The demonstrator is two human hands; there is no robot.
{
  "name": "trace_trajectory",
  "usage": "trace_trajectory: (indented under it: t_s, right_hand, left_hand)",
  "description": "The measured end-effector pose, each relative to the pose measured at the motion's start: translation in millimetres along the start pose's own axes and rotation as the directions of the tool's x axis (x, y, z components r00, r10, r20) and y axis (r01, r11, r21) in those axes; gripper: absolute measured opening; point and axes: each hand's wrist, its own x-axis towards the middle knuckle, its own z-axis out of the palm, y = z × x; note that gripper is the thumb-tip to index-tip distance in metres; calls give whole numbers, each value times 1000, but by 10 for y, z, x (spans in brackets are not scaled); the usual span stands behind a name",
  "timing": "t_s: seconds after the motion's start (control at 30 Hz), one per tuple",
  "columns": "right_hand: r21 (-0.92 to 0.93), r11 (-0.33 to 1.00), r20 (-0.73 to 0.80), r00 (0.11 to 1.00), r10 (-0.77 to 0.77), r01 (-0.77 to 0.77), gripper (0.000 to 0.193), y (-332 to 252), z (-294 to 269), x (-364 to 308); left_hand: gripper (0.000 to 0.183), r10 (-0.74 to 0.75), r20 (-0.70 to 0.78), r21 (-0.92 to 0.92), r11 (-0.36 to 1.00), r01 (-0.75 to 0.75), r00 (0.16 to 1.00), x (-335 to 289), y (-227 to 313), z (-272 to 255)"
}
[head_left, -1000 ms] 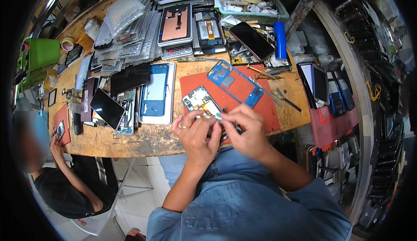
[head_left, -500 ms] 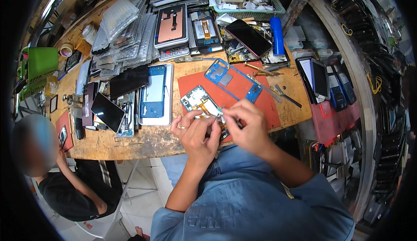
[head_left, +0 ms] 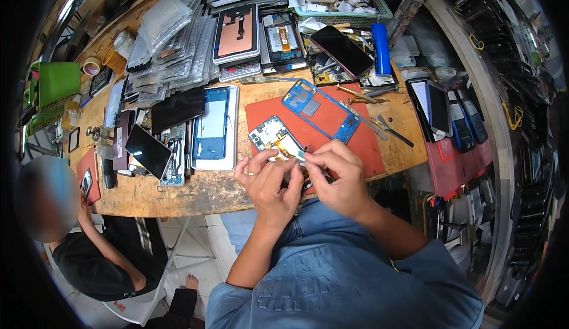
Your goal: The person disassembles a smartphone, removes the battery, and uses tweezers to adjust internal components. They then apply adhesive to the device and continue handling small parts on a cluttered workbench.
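An opened phone (head_left: pixel 268 128), its circuit board, pale battery and orange ribbon cable exposed, lies tilted on a red mat (head_left: pixel 255 114). My left hand (head_left: pixel 269 187) is curled round its lower left side, a ring on one finger; the fingertips partly hide the phone. Over the phone's lower right, my right hand (head_left: pixel 339 178) pinches a small white strip with a teal end (head_left: pixel 300 154) between thumb and forefinger. Both hands nearly meet there, covering the phone's lower end. Just beyond them, a blue phone frame (head_left: pixel 314 108) rests on the mat.
Tweezers (head_left: pixel 394 131) and screwdrivers (head_left: pixel 358 96) lie right of the mat. Phones and parts (head_left: pixel 148 151) crowd the left, with bubble-wrap sleeves (head_left: pixel 172 56) behind. A green basket (head_left: pixel 341 18) stands at the back. Another person (head_left: pixel 112 258) sits at the left.
My right hand has dipped slightly, its fingers closer together at the strip. My left hand has hardly moved. A bare foot and dark trouser leg now show at the lower left.
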Motion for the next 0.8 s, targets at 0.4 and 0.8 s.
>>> trace_trajectory:
  t_s: [0.4, 0.8]
  right_hand:
    - [-17, 998, 28, 997, -67, 67, 15, -31, -8, 41]
    - [-54, 997, 59, 997, -47, 50, 17, -74, -40, 72]
  left_hand:
    - [9, -13, -25, -17, 1000, 12, 1000, -5, -7, 24]
    - [12, 8, -29, -26, 1000, -8, 1000, -3, -24, 39]
